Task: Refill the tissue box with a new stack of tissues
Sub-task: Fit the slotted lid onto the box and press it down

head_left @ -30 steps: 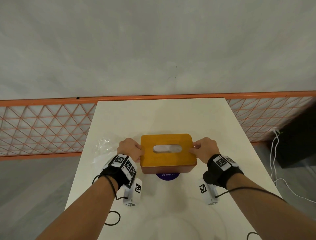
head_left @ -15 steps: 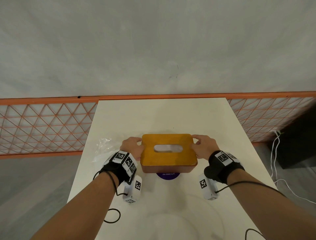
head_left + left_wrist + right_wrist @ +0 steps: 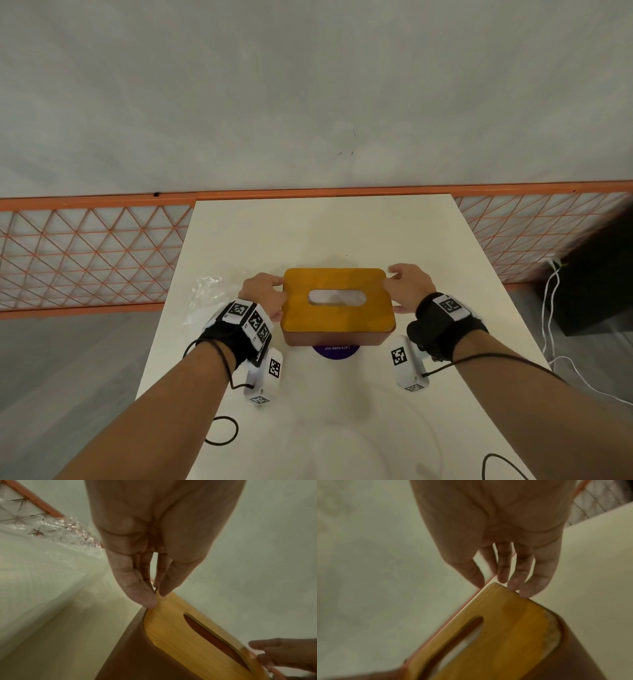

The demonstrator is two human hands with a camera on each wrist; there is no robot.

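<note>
The tissue box [image 3: 337, 318] stands in the middle of the white table [image 3: 325, 229], a brown base under a yellow-orange wooden lid [image 3: 180, 626] with an oval slot. White tissues [image 3: 337, 297] show through the slot. My left hand [image 3: 274, 291] pinches the lid's far-left corner between thumb and fingers [image 3: 150, 601]. My right hand [image 3: 394, 286] is at the far-right corner with its fingers spread and nearly straight. Its fingertips [image 3: 513, 586] touch the lid's edge [image 3: 505, 615], and the thumb stands just off it.
Crumpled clear plastic wrap [image 3: 205, 291] lies on the table left of my left hand. A purple round sticker [image 3: 335, 351] peeks out under the box's near side. An orange lattice fence [image 3: 85, 257] runs behind the table. White cables [image 3: 551, 308] and a black object [image 3: 599, 274] are at the right.
Both hands slid along the box's short sides from the middle to the far corners. The right hand's fingers have straightened and spread.
</note>
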